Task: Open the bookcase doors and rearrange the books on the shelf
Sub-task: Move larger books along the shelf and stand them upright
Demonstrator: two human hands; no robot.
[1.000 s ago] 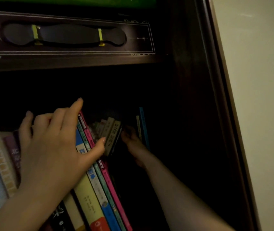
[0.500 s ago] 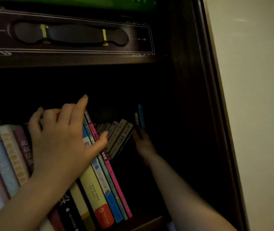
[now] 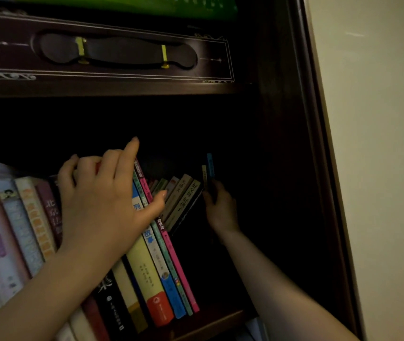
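**Both hands in the books**

My left hand [image 3: 102,205] lies spread over the tops of the front row of books [image 3: 144,267] on the shelf [image 3: 210,321], fingers [image 3: 128,153] mostly straight, thumb pressing the pink book [image 3: 171,247] at the row's right end. Behind it a leaning row [image 3: 181,198] tilts left. My right hand [image 3: 220,207] reaches deep into the dark bookcase [image 3: 282,143], fingers curled round two thin upright books [image 3: 209,168], one blue. Above, a drawer [image 3: 122,52] with a dark handle.
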